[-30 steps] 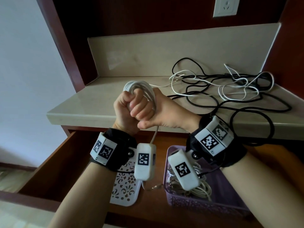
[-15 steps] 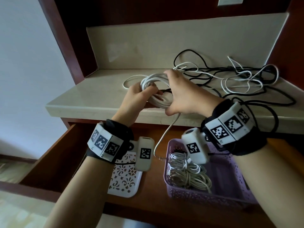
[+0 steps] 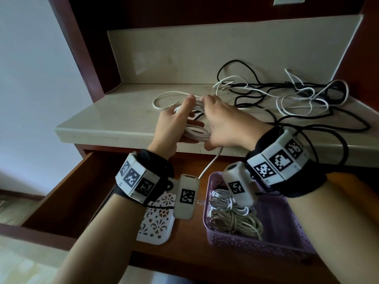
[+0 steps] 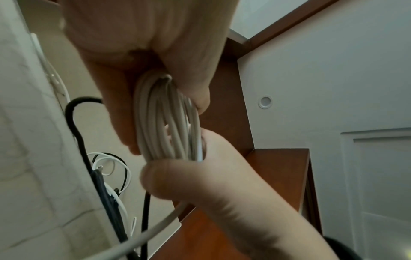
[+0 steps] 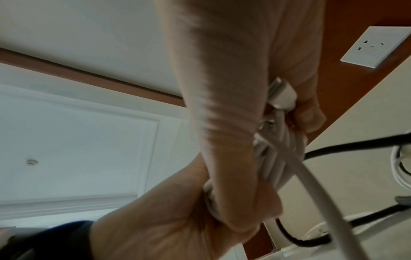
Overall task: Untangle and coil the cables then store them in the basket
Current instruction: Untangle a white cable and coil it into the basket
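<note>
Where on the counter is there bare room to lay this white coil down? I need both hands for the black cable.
The counter's left part, between the wooden side panel and the loose white loop, is bare. The right part is crowded with tangled black and white cables. Both hands, left hand and right hand, hold the white coil.

The right hand (image 5: 233, 88) reaches down from the top, fingers curled round a bundle of looped white cable (image 5: 275, 158) with a white rectangular plug (image 5: 282, 95) at its top. The left hand (image 5: 177, 219) grips the bundle from below. A black cable (image 5: 355, 145) crosses the pale beige countertop (image 5: 355, 184); a white wall socket (image 5: 375, 46) sits upper right.
</note>
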`<control>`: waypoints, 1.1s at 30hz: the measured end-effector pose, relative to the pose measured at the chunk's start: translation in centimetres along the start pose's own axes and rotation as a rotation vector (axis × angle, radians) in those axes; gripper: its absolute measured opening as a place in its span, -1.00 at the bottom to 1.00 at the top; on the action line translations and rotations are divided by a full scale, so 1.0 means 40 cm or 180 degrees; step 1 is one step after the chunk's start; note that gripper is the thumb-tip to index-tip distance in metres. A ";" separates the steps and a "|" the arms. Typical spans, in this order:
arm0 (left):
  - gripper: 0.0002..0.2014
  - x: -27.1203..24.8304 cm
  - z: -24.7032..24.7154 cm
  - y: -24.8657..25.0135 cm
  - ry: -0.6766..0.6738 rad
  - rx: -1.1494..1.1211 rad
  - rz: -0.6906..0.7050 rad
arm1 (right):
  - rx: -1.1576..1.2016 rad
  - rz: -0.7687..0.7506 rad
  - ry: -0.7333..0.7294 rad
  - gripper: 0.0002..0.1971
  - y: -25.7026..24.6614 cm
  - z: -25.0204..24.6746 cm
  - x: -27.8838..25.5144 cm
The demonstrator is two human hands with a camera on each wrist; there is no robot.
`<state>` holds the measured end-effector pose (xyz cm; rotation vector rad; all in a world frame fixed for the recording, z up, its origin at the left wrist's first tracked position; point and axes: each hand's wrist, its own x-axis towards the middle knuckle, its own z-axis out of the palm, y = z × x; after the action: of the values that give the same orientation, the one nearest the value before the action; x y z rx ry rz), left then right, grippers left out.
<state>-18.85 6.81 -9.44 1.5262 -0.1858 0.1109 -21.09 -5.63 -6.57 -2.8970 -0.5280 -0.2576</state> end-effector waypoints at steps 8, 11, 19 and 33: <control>-0.65 0.000 0.008 -0.010 0.0416 0.0046 0.0184 | -0.0236 0.0053 0.0191 -0.03 -0.013 0.018 0.006; -0.68 -0.002 0.011 -0.001 0.0460 0.0084 0.0226 | -0.0481 0.0076 0.0412 -0.19 -0.022 0.015 0.001; -0.75 -0.020 0.001 0.114 0.0314 -0.0210 0.0329 | -0.0541 -0.0102 0.0836 -0.49 -0.059 -0.084 -0.016; -0.73 0.020 -0.045 0.353 -0.1286 0.3350 0.0443 | -0.1545 -0.0316 0.0943 -0.82 -0.033 -0.246 -0.003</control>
<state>-20.63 9.18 4.51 2.5789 -0.6250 -0.0015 -23.01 -6.53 3.13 -3.1966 -0.6280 -0.9318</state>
